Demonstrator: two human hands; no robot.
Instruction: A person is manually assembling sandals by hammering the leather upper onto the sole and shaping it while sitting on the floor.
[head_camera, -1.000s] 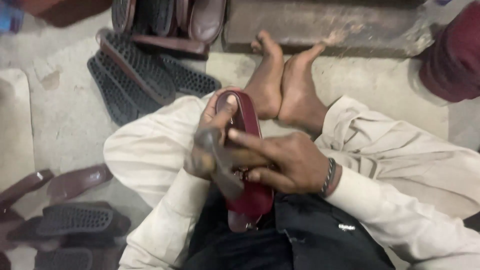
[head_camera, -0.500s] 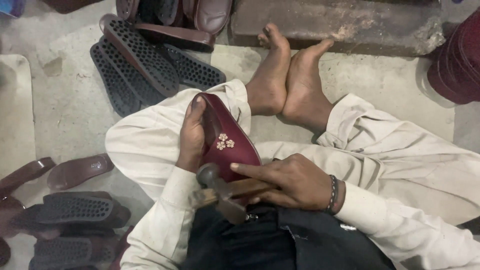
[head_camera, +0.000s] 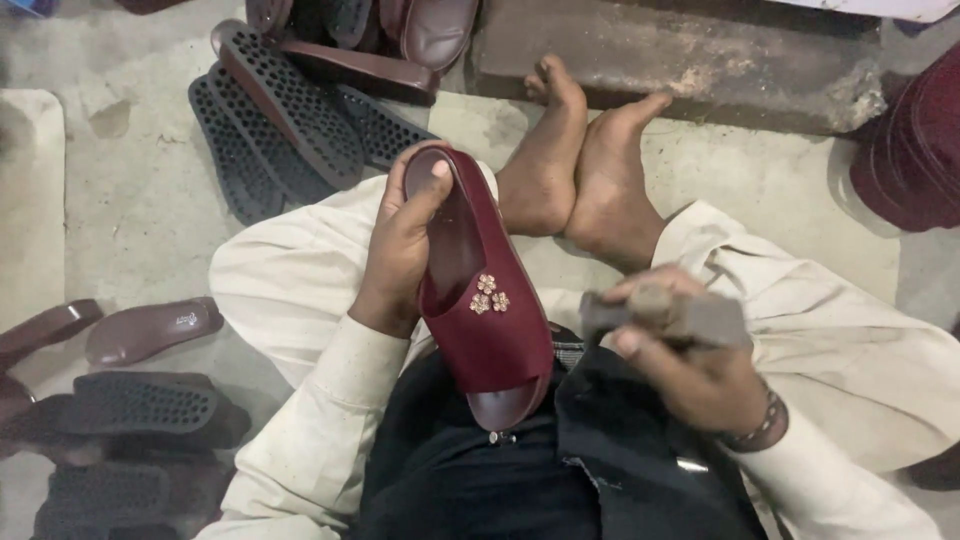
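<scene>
Left hand: your left hand (head_camera: 400, 250) grips the heel end of the maroon sandal (head_camera: 480, 300), thumb on the insole.
Sandal: upright over your lap, toe toward you, small flower ornament (head_camera: 488, 295) on the strap.
Right hand: your right hand (head_camera: 690, 370) is closed around a blurred grey hammer (head_camera: 665, 315), just right of the sandal.
Floor: black treaded soles (head_camera: 290, 120) by your bare feet (head_camera: 580, 170).

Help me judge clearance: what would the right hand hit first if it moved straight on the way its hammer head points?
Probably the maroon sandal in the left hand; the right hand aims its hammer leftward at it, though depth is unclear.
</scene>
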